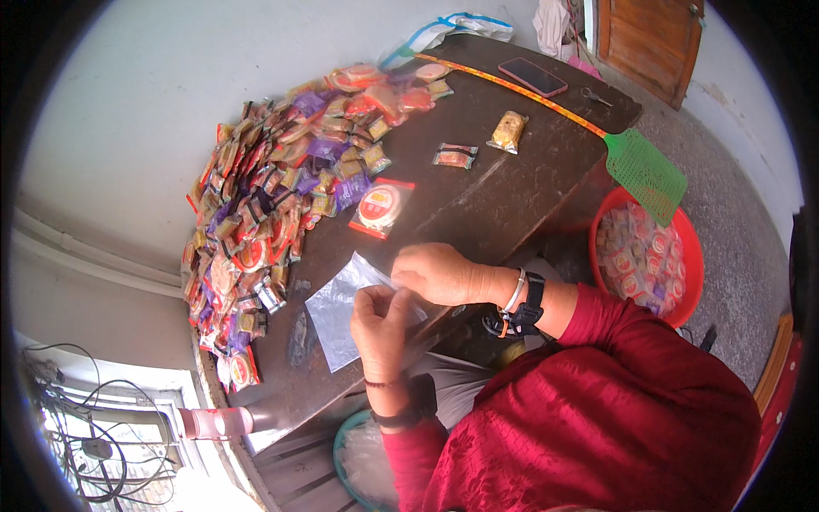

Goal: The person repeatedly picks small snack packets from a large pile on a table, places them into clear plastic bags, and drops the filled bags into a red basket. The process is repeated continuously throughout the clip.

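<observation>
A clear plastic bag, flat and thin, lies at the table's near edge under both hands. My left hand pinches its edge between thumb and fingertips. Close beside it, my right hand has its fingers curled at the bag's upper edge; the fingertips are blurred and partly hidden. Just beyond the bag is a round cake in a clear and red wrapper. Farther off lie a small wrapped snack with a dark band and a yellowish wrapped snack.
A big heap of wrapped snacks lines the wall side of the dark table. A green fly swatter overhangs the far edge near a phone and scissors. Below stand a red basin of packets and a teal basin of plastic bags.
</observation>
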Demonstrator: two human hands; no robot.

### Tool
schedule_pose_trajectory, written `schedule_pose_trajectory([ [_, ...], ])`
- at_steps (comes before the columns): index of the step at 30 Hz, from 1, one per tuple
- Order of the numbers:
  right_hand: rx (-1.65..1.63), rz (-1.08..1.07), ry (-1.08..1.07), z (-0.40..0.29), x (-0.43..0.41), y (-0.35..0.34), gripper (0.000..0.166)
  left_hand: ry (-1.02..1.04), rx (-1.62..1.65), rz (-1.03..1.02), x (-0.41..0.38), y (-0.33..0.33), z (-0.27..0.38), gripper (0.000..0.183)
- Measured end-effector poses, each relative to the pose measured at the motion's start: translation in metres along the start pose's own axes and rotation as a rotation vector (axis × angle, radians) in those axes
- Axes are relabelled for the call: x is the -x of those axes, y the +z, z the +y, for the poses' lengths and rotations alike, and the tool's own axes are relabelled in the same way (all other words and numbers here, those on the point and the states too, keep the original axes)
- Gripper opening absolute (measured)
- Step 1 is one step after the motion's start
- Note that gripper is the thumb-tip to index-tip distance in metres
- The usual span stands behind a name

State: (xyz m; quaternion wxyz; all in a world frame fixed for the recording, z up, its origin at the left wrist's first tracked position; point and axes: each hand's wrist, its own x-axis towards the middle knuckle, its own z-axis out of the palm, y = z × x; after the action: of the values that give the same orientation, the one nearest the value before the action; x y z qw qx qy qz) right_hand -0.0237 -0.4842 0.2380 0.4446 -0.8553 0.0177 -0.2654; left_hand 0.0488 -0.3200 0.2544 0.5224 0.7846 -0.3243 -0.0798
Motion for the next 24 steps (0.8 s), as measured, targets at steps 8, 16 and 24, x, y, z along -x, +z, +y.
schedule_pose_trajectory([
  [8,-0.017,0.036,-0.013,-0.001,0.000,0.001,0.016,-0.004,0.036,0.001,0.000,-0.001,0.000,0.011],
  [16,0.001,0.117,-0.008,-0.007,0.000,0.003,0.009,0.144,-0.043,0.156,0.000,0.005,-0.018,0.015],
  [24,0.084,0.145,-0.038,-0.006,0.003,0.008,0.009,0.210,-0.364,0.196,0.007,0.015,0.000,0.046],
])
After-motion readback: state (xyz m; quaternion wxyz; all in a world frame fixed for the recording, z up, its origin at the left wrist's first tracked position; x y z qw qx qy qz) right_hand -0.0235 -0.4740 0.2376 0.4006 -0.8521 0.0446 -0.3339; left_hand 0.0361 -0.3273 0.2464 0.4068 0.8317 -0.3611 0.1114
